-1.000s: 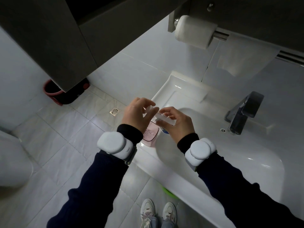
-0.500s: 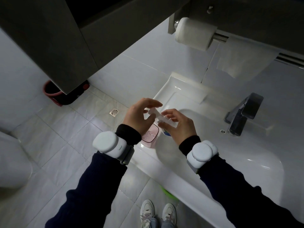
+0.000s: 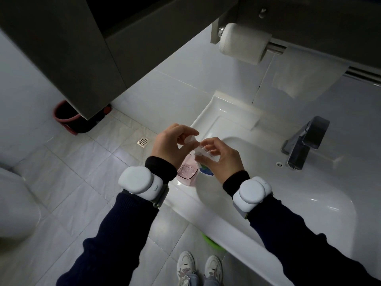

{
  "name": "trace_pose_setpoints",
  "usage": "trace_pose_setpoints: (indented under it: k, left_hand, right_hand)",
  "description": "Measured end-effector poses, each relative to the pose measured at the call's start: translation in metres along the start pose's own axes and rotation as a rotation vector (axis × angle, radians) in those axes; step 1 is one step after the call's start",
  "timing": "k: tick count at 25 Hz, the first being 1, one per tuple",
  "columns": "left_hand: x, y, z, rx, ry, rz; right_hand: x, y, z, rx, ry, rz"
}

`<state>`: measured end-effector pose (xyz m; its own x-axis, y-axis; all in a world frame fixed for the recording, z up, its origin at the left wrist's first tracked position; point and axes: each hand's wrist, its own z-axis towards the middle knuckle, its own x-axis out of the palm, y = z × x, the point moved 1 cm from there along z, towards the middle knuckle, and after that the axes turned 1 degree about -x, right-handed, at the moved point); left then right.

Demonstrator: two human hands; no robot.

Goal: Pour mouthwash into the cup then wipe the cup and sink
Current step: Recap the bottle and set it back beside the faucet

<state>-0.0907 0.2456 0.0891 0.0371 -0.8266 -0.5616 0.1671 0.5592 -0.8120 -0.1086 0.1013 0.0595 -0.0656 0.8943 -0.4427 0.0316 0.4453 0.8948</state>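
i stand at the sink (image 3: 208,112), both hands up over its left rim. my right hand (image 3: 223,159) is wrapped around the mouthwash bottle (image 3: 206,159), a small clear one with a blue and green label low on its side; my fingers hide most of it, and it leans with its neck toward my left. my left hand (image 3: 172,146) pinches the white cap (image 3: 190,139) between thumb and fingertips, right at the bottle's mouth; i cannot tell whether the cap is off the neck or touching it.

just below my hands the pink cup (image 3: 186,172) stands upright on the flat ledge of the sink, at the left edge, beside the basin. my left wrist covers part of its rim. whether there is anything in it i cannot tell.

each of my wrists carries a white rounded band (image 3: 138,179) over a dark sleeve. the faucet (image 3: 305,145) sits at the far right of the basin, well apart from my hands. a paper roll (image 3: 243,43) hangs on the wall above, and a cloth (image 3: 305,77) hangs to its right. on the tiled floor to the left are a floor drain (image 3: 142,141) and a dark bucket with a red rim (image 3: 68,118).
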Motion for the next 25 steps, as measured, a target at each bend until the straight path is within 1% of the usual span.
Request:
trace_pose_setpoints:
  k: [9, 16, 21, 24, 25]
  left_hand:
    - [-0.006, -0.004, 0.004, 0.033, 0.014, -0.019]
    - [-0.003, -0.01, 0.01, 0.053, 0.051, -0.053]
    - [0.007, -0.016, 0.015, 0.038, 0.078, -0.089]
    - [0.022, -0.025, 0.018, 0.053, 0.166, -0.111]
    - [0.026, -0.026, 0.017, 0.049, 0.186, -0.123]
  right_hand:
    - [0.001, 0.005, 0.002, -0.001, 0.027, -0.007]
    - [-0.004, 0.005, 0.003, 0.008, -0.006, -0.006]
    - [-0.014, 0.006, 0.001, 0.02, -0.061, 0.012]
    - [-0.032, 0.008, 0.0, -0.005, -0.179, 0.065]
    - [-0.036, 0.009, -0.001, -0.017, -0.194, 0.088]
